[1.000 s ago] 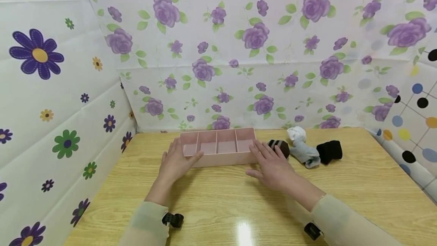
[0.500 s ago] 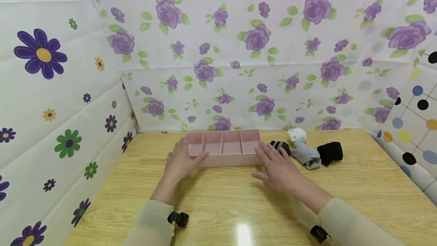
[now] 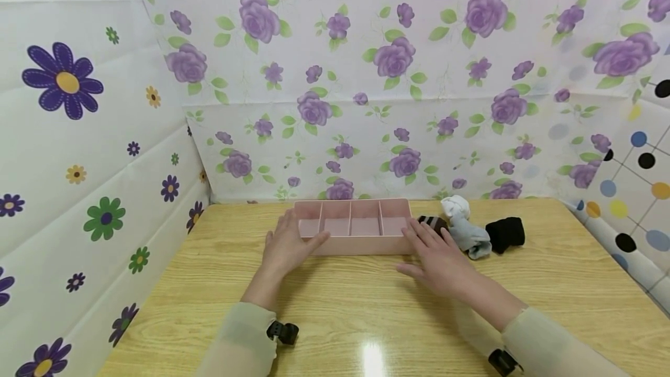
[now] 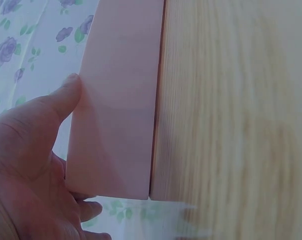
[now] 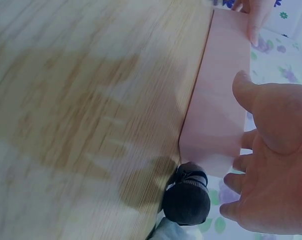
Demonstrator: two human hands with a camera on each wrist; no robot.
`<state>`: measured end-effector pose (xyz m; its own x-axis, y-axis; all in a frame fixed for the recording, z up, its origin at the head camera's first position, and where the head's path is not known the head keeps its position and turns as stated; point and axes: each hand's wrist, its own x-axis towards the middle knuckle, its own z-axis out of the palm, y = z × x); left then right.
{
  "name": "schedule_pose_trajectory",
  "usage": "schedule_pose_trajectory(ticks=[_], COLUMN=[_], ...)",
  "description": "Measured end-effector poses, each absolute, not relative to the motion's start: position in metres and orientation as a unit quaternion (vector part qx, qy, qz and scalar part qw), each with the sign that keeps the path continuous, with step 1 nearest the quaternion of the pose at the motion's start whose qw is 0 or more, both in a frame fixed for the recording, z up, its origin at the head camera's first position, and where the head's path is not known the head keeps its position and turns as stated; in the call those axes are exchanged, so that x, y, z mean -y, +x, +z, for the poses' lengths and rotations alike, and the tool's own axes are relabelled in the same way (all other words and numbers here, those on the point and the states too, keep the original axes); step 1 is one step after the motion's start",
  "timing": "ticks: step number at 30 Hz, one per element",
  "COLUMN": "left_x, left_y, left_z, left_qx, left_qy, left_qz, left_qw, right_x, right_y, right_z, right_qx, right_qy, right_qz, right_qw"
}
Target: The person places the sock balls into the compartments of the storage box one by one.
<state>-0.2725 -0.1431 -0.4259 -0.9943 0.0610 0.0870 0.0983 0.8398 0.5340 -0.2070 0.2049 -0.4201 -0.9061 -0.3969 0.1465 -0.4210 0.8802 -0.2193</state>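
One table [image 3: 356,301], pale yellow wood grain, a patch of light [image 3: 373,359] glinting at me from its near part. Behind the table: white rose-printed sheeting [image 3: 377,86], purple blooms, a crosswise crease. Left of the table: white daisy-printed sheeting [image 3: 104,150]; right of it: dot-printed sheeting [image 3: 635,191].

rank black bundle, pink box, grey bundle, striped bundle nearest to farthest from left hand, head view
1. Pink box, touching left hand
2. Striped bundle, by the box's right end
3. Grey bundle, right of that
4. Black bundle, farthest right

Box [image 3: 361,245], striped sock [image 3: 432,223] partly hidden, sleeves [image 3: 238,336] cropped
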Motion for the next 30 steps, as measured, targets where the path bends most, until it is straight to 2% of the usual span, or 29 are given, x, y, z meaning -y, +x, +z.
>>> schedule_pose_trajectory(ticks=[30], left_x=[0.109], left_y=[-0.266], left_z=[-0.425], left_qx=[0.962], left_qy=[-0.054], left_qz=[-0.265], left_qw=[0.027], right_x=[-0.243], right_y=[-0.198], right_z=[-0.421], right_qx=[0.967], right_qy=[0.202], right_qz=[0.147], right_qw=[0.047])
